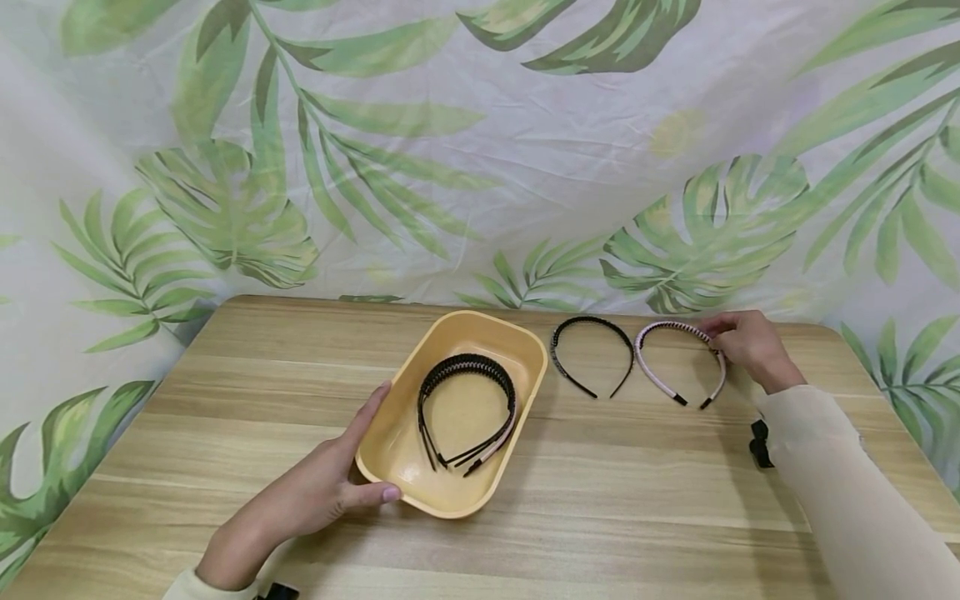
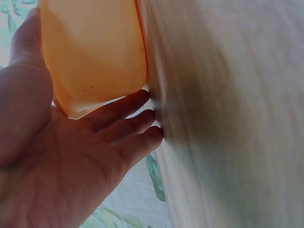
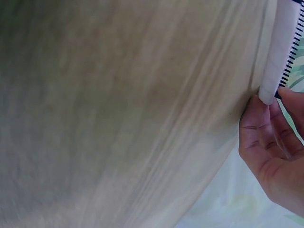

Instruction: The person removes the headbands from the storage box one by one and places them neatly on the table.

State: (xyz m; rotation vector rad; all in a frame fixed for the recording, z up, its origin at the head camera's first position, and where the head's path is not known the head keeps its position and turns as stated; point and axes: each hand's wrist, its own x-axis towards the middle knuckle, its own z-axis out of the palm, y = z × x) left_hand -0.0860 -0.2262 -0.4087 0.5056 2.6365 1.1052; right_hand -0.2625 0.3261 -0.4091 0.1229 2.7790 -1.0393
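Note:
A yellow plastic basin (image 1: 517, 340) stands on the table, tilted in angle to its edge, with several headbands (image 1: 467, 362) nested inside, dark ones and a pink one among them. My left hand (image 1: 318, 487) holds its near left corner, thumb at the near rim and fingers along the left side. In the left wrist view the basin's outer wall (image 2: 97, 52) lies against that hand. My right hand (image 1: 753, 348) pinches the right side of a pink headband (image 1: 651, 373) with dark teeth. The pinched end of the pink headband (image 3: 280, 52) shows in the right wrist view.
Between the basin and the pink headband lies a black headband (image 1: 592, 319), near the back of the wooden table (image 1: 615, 500). A leaf-patterned cloth (image 1: 420, 200) hangs right behind the table's back edge.

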